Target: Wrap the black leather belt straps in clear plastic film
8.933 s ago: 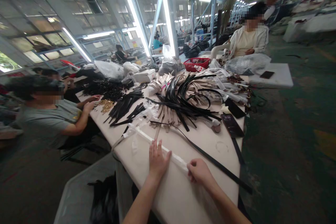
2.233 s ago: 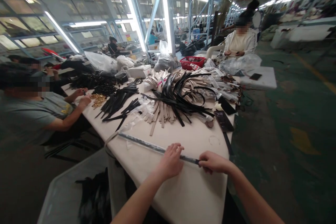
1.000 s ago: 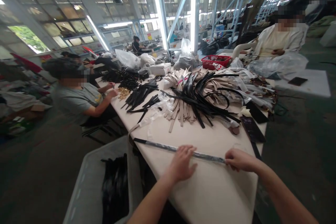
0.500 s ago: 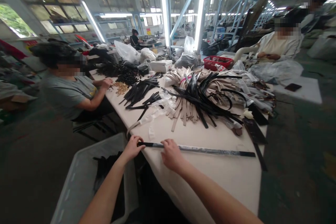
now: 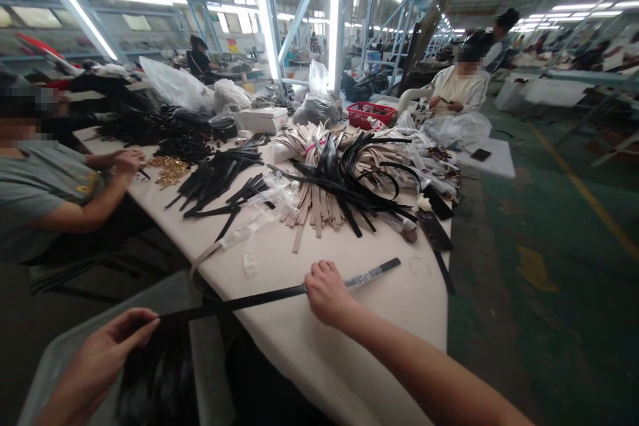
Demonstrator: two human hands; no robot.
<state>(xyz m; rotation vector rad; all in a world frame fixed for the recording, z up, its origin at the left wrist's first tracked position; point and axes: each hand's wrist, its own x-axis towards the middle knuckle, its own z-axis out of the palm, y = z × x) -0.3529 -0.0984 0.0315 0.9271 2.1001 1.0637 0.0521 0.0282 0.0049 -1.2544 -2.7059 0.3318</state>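
Observation:
A long black strap (image 5: 259, 297) stretches from the bin side across the table's near edge. My left hand (image 5: 112, 346) pinches its left end above the plastic bin. Farther along, my right hand (image 5: 327, 291) is closed over the strap, resting at the table top. Clear wrinkled plastic film (image 5: 363, 277) covers the strap just right of that hand, and the bare black tip (image 5: 392, 265) sticks out beyond it. My right fingers hide the part of the strap beneath them.
A pale bin (image 5: 54, 353) with dark strips stands lower left. Piled on the table (image 5: 279, 333) are beige strips (image 5: 314, 203), black straps (image 5: 349, 173) and gold-coloured small parts (image 5: 170, 170). Behind them is a red basket (image 5: 372, 114). One person sits left; others are at back right.
My left hand has moved left and down, drawing the strap's left end off the table over the bin. More bare strap shows left of my right hand. The view has turned right.

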